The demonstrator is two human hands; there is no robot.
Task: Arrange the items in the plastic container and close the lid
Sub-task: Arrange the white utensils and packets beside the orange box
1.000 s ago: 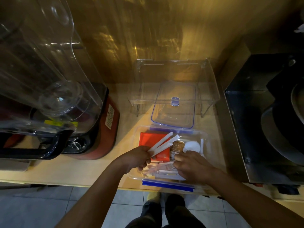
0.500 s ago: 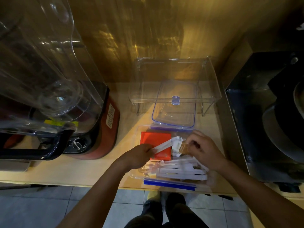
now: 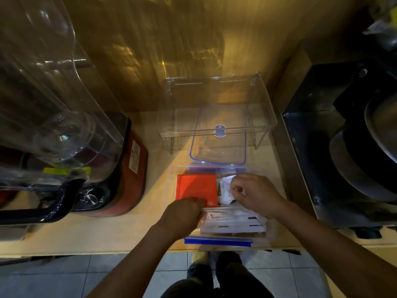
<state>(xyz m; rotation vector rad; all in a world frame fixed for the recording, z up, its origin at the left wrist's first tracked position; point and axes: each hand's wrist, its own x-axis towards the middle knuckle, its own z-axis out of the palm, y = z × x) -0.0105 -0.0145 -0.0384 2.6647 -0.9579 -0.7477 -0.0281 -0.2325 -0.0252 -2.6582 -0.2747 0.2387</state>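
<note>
1. While the container (image 3: 174,177) sits open on the counter (image 3: 107,233) by its near edge, both hands are inside it.
2. Lid (image 3: 219,147) is off. It lies flat just past the container's far side, partly under a clear stand (image 3: 214,100).
3. Red packet (image 3: 196,187) lies flat in the far-left part of the container.
4. White sticks (image 3: 234,222) are stacked lengthwise, left to right, along the near side, just behind the blue clip (image 3: 218,241).
5. Left hand (image 3: 182,216): fingers curled at the left ends of the sticks, over the red packet's near corner. Can't tell if it grips anything.
6. Right hand (image 3: 255,194): in the far-right part, thumb + fingers pinch a small white packet (image 3: 225,187), which sits just right of the red packet.
7. Blender (image 3: 75,136) w/ clear jug + red base stands at the left of the counter, well apart from the container.
8. Black appliance (image 3: 343,158) is on the right, near the container's right side.
9. Tiled floor (image 3: 64,276) shows below the counter's near edge.
</note>
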